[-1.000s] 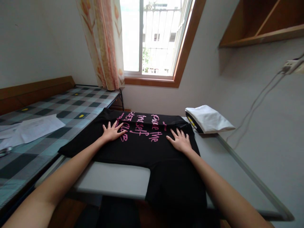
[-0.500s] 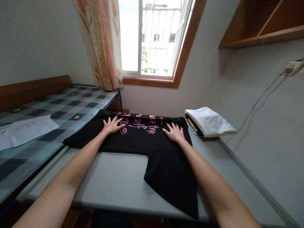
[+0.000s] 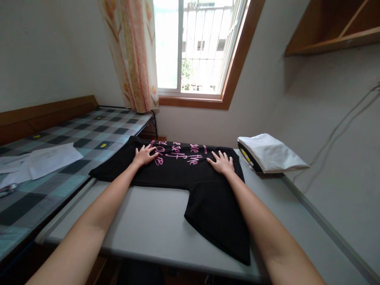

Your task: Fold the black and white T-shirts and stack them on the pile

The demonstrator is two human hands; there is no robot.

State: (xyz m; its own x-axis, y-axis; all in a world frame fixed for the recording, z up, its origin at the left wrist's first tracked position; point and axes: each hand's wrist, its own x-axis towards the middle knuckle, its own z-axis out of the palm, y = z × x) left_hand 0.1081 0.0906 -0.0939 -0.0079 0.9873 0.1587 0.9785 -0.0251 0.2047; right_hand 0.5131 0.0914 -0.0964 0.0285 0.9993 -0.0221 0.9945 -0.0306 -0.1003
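Observation:
A black T-shirt (image 3: pixel 172 174) with pink lettering lies folded lengthwise on a grey table (image 3: pixel 148 217). One sleeve spreads toward the near edge on the right, and the hem end reaches to the table's left edge. My left hand (image 3: pixel 145 155) rests on the shirt left of the lettering, its fingers spread. Flat on the shirt near the collar end lies my right hand (image 3: pixel 222 162), fingers also apart. Neither hand grips the cloth. Beyond the right hand sits a stack of folded clothes (image 3: pixel 268 153) with a white one on top.
On the left stands a bed with a checked mattress (image 3: pixel 118 130); papers (image 3: pixel 53 158) lie on it. A window (image 3: pixel 202 51) and a flowered curtain (image 3: pixel 133 59) are behind the table. At upper right a wooden shelf (image 3: pixel 332 47) juts out, with cables (image 3: pixel 341 122) hanging below.
The whole view has shifted, so the scene sits slightly farther right. Both hands stay spread on the shirt in nearly the same places, and the shirt's far edge looks flatter.

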